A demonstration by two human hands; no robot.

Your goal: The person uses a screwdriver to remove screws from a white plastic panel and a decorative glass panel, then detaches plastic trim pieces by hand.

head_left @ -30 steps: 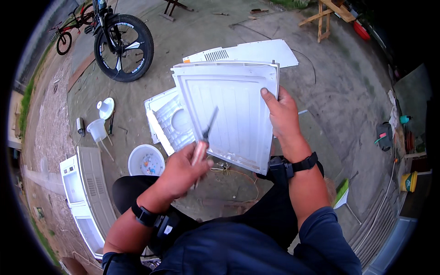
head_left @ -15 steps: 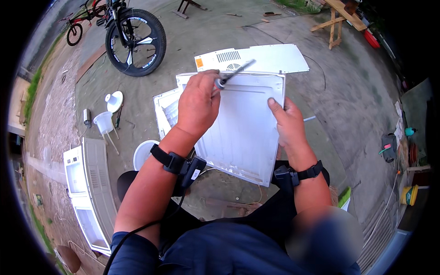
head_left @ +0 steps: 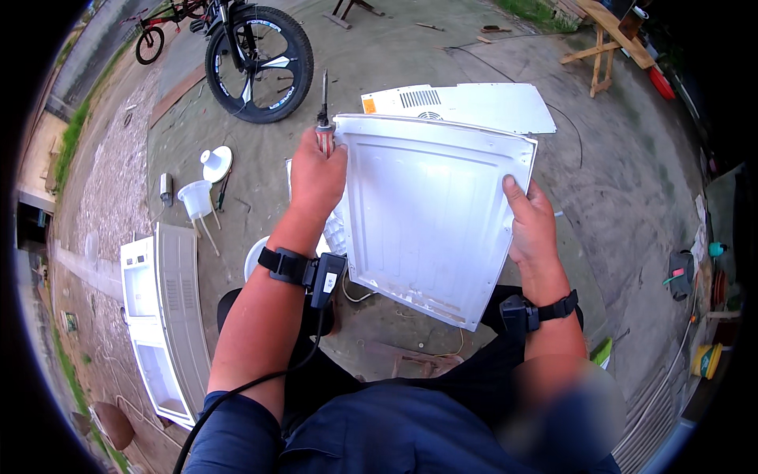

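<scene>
My left hand (head_left: 317,182) is closed around the reddish handle of a screwdriver (head_left: 324,125), whose shaft points away from me. The hand is beside the upper left corner of a white metal panel (head_left: 430,209); whether it also grips the edge I cannot tell. The panel is tilted above my lap, its recessed, ribbed face toward me, with scuffs along the near edge. My right hand (head_left: 533,217) grips its right edge, thumb on the face and fingers behind. Beyond it lies a flat white vented sheet (head_left: 482,105) with an orange label, partly hidden by the panel.
On the left stands a white appliance housing (head_left: 178,300), near a clear plastic cup (head_left: 195,199), a white round cap (head_left: 216,164) and a small metal cylinder (head_left: 166,189). A bicycle wheel (head_left: 296,71) is at the far left, a wooden stand (head_left: 604,59) at the far right.
My left hand has moved left off the panel's top, and the screwdriver has swung from slanting right to pointing straight away. The panel has shifted right and turned slightly, still in my right hand.
</scene>
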